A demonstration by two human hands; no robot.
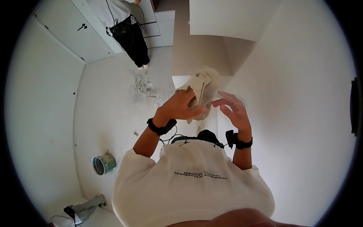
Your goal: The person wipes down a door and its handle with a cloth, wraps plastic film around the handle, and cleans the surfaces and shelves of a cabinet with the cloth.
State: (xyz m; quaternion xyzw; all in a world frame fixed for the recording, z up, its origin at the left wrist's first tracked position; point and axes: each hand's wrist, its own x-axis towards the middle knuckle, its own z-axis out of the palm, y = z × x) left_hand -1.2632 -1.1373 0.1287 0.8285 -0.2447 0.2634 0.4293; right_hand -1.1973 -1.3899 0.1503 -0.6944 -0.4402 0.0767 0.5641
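Observation:
A crumpled off-white cloth (202, 81) hangs in front of my chest, its folds bunched at the top and a looser part hanging lower. From the left, my left hand (179, 106) grips it, with the fingers partly hidden behind the folds. Just right of the cloth, my right hand (233, 109) is raised with its fingers apart and nothing in them. Black straps with small devices are on both wrists.
An open cabinet (200, 56) stands ahead, beside the wall on the right. A person (130, 34) stands at the upper left, another (85, 210) at the lower left. A bucket (104, 164) sits on the floor; debris (143, 87) lies farther ahead.

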